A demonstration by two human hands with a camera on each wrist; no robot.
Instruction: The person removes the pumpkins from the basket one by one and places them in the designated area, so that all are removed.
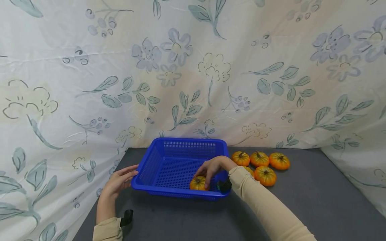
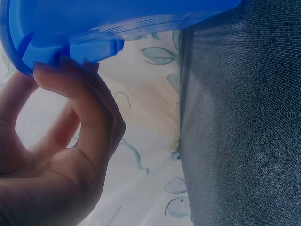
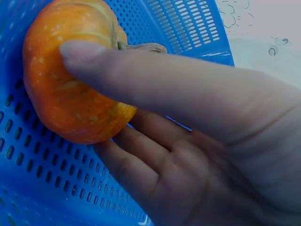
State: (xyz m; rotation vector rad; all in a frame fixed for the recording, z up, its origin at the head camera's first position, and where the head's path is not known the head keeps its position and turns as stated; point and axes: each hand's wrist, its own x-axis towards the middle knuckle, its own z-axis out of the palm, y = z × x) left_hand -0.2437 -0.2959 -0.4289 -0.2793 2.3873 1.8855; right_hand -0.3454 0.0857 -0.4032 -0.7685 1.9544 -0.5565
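Observation:
A blue plastic basket (image 1: 169, 192) with perforated walls sits on the dark grey table. My left hand (image 1: 116, 183) is at its left rim; in the left wrist view the fingertips (image 2: 47, 75) bend against the basket's edge, with digits on both sides of it. Inside the basket, at the near right corner, my right hand (image 1: 212, 166) grips a small orange pumpkin (image 1: 197, 183). Seen from the right wrist, the thumb (image 3: 87, 52) lies across the pumpkin's top by the stem and the other fingers come under its side, close over the slotted floor.
Several more small pumpkins (image 1: 265, 176) are grouped on the table right of the basket, one partly hidden behind the right sleeve (image 1: 256, 189). A floral cloth (image 1: 193, 73) hangs behind and along the sides of the table (image 1: 181, 221).

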